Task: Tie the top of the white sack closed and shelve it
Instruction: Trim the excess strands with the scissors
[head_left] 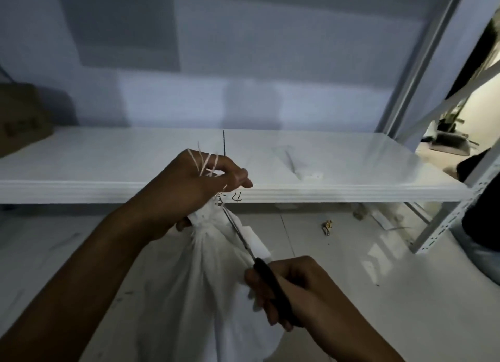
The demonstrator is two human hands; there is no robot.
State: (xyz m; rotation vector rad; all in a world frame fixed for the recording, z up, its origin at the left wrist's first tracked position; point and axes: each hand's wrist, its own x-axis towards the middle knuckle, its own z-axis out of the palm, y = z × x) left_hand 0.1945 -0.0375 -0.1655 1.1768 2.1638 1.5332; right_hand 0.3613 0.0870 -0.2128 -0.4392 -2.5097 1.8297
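The white sack [200,286] stands on the floor below me, its top gathered into a narrow neck. My left hand [194,188] grips that neck, with white string [207,160] wound over its fingers and loose ends sticking up. My right hand [292,288] holds a pair of scissors by the black handle [272,286]. The metal blades [238,231] point up along the sack towards the neck, just under my left hand. The white shelf board [324,166] runs across in front of me, behind both hands.
A brown cardboard box [21,115] sits on the shelf at the far left. A white perforated upright [457,215] of the rack stands at the right, with a person in dark clothes [484,207] beside it. A small yellowish scrap [328,226] lies on the pale floor.
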